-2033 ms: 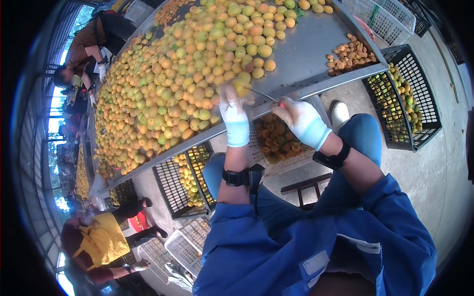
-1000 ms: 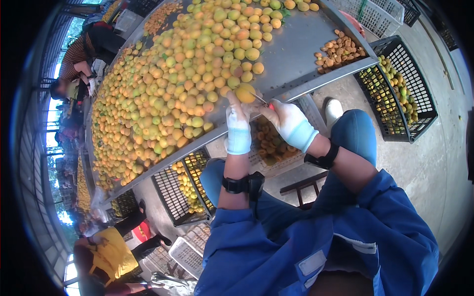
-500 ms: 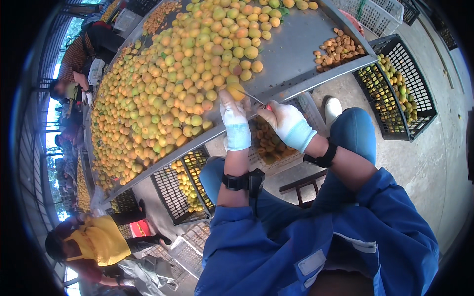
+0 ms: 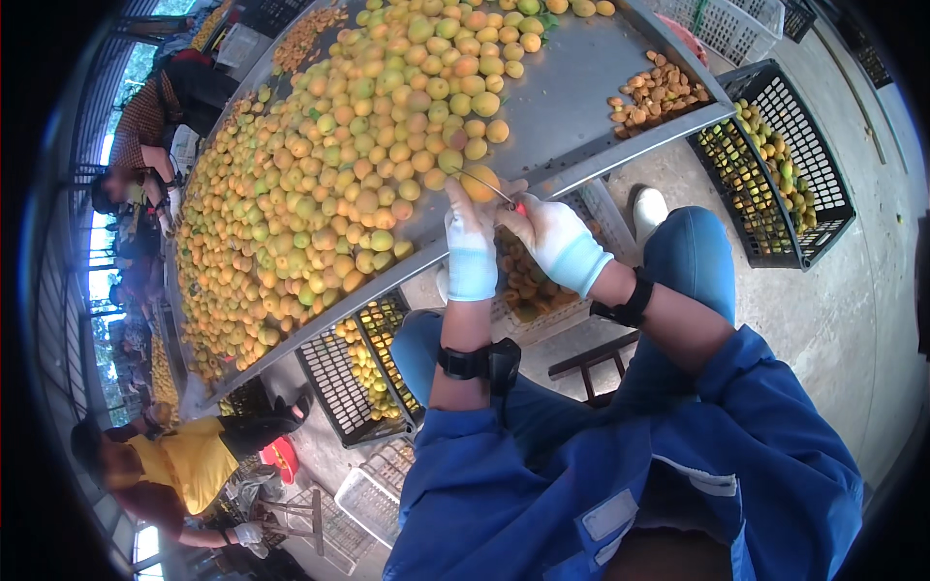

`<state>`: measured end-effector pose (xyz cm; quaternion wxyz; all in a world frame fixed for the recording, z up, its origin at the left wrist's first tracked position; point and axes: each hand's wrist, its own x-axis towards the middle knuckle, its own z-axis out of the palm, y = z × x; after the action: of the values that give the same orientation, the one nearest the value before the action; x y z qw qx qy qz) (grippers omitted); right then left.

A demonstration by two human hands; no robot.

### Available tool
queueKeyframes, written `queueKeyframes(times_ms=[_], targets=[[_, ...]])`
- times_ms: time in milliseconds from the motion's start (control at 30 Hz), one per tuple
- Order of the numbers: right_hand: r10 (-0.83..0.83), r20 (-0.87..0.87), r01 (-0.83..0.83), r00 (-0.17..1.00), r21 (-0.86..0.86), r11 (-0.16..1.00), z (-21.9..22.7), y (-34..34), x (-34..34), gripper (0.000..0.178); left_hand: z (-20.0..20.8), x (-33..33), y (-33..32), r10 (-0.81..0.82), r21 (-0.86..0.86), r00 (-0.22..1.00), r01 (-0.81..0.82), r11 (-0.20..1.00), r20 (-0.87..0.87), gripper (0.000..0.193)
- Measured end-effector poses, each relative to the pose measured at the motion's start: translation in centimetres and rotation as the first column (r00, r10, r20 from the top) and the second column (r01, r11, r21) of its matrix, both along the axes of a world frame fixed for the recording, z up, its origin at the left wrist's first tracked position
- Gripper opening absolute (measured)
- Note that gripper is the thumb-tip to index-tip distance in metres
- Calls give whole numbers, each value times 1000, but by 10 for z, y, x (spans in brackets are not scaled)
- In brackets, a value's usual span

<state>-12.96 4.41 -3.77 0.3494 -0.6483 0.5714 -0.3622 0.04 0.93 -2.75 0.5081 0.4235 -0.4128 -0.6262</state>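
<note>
My left hand (image 4: 469,242), in a white glove with a pale blue cuff, holds a yellow-orange apricot (image 4: 482,182) over the table's near edge. My gloved right hand (image 4: 560,237) is closed around the red handle of a small knife (image 4: 520,207). The thin blade lies across the apricot, pointing left; how deep it sits cannot be told. Just beyond my hands a large heap of apricots (image 4: 387,126) covers the metal table (image 4: 572,107). Under the hands stands a crate of apricot pieces (image 4: 528,281), partly hidden by my gloves and wrists.
Brown pits (image 4: 659,94) lie in the table's near right corner. A black crate of greenish fruit (image 4: 823,169) stands on the right; another crate of fruit (image 4: 329,373) is left of my knee. A person in yellow (image 4: 189,465) bends at lower left; another person (image 4: 145,126) works farther back.
The apricot and my left hand have shifted slightly right, toward my right hand. The knife stays in my right hand. The person in yellow has moved, with a hand now at a stool-like frame.
</note>
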Motion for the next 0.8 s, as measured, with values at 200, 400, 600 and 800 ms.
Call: queueKeyframes(times_ms=[200,400,600,800], targets=[[27,147,-25,989,-15,1000,4,-1,-9,45,-3,5,2,126,-157,958,-88,984,256,58],[30,145,-33,989,20,999,8,2,-8,45,-19,8,-6,248,-181,940,-209,961,232,56],[36,66,-38,997,31,999,2,5,-6,43,-15,5,-11,317,-20,943,-316,948,103,61],[9,-56,-4,998,82,997,-4,2,1,38,-22,-6,-8,253,86,964,-247,965,-77,64]])
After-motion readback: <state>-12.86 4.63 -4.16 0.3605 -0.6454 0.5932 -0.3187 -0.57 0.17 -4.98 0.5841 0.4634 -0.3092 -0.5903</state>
